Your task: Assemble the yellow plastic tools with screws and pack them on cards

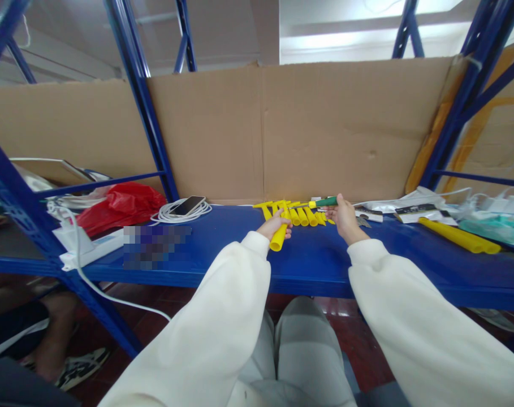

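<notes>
My left hand (274, 225) is closed around a yellow plastic scraper-like piece with a round hollow handle (278, 240), its open end toward me. In my right hand (344, 217) is a screwdriver (325, 202) with a green and yellow handle. Its shaft points left, to the upper end of the yellow piece; whether the tip touches cannot be made out. Several similar yellow pieces (311, 217) lie in a row on the blue shelf (233, 249), just behind and between my hands.
Left are a phone (189, 206) on a coiled white cable (165, 213), a red plastic bag (123, 204) and a white power strip (98, 249). Yellow tubes (460, 235) and packets (424, 213) lie right. Cardboard (324, 124) stands behind. Another person's leg (55, 333) shows lower left.
</notes>
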Available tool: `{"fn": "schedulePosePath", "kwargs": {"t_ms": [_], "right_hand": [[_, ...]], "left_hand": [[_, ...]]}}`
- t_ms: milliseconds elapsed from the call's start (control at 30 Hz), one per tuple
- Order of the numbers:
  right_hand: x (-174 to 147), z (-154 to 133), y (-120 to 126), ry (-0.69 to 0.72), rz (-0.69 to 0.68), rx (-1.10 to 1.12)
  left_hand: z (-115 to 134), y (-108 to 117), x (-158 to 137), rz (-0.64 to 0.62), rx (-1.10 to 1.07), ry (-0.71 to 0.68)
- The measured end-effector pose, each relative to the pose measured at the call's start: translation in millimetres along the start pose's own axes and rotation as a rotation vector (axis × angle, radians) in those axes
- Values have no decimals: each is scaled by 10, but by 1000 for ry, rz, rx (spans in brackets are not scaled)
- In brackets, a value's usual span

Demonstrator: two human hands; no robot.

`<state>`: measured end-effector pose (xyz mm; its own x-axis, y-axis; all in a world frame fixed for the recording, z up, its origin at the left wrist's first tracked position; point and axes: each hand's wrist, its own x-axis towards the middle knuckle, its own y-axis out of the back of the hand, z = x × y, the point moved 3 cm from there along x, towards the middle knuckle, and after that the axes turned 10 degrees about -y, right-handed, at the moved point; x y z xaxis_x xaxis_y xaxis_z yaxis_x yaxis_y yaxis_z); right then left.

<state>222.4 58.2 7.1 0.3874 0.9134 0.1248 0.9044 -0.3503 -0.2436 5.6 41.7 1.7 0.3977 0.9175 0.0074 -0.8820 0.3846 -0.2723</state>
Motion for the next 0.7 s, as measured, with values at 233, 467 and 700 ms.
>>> {"fn": "schedulePosePath", "kwargs": {"t_ms": [233, 467, 700], "right_hand": [[-36, -11, -18, 1, -18, 3], [-126, -49, -52, -89, 12, 100], [-213, -81, -85, -136, -12, 165]], "left_hand": [[49, -51, -72, 15, 35, 17], [24, -16, -30, -1, 16, 10], [15, -8, -15, 11, -19, 19]]}}
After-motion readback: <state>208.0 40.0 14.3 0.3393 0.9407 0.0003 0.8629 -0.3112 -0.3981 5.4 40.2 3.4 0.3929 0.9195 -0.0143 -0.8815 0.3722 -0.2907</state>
